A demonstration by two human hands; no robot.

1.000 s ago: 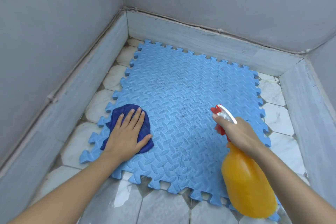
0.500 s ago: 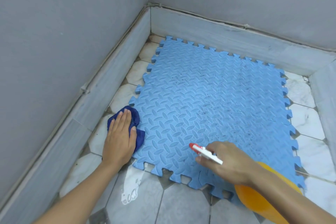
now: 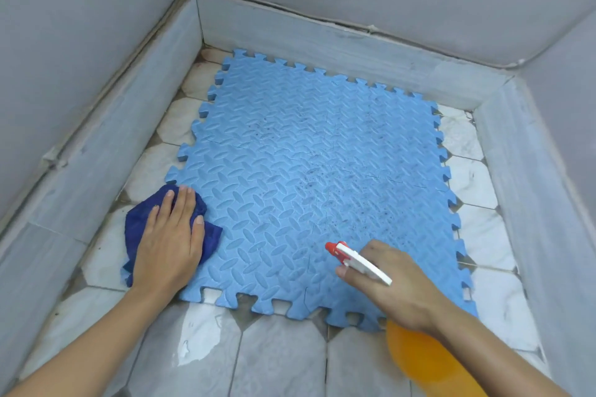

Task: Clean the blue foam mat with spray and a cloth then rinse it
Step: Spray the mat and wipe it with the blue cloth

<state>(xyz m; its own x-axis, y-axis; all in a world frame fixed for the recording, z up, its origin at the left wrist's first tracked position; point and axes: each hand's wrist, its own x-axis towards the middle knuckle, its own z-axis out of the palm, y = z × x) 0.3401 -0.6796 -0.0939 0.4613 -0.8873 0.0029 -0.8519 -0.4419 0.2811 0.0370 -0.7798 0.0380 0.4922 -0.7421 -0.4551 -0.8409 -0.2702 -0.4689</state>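
The blue foam mat [image 3: 309, 171] with puzzle edges lies flat on the tiled floor, with dark specks across its middle and right. My left hand [image 3: 171, 242] presses flat on a dark blue cloth [image 3: 142, 222] at the mat's near left corner, the cloth partly over the tile. My right hand [image 3: 390, 287] grips an orange spray bottle [image 3: 429, 361] by its white and red trigger head [image 3: 354, 256], which points left over the mat's near edge. Most of the bottle is hidden under my wrist.
Grey walls with a pale stone skirting [image 3: 338, 51] close in the floor on the left, back and right. A wet patch [image 3: 200, 338] shines on the grey tiles in front of the mat. White tiles [image 3: 474, 184] show along the mat's right side.
My left hand slid the cloth from the mat's near left area to its corner edge. My right hand lowered the bottle and tipped its nozzle down and leftward, near the mat's front edge.
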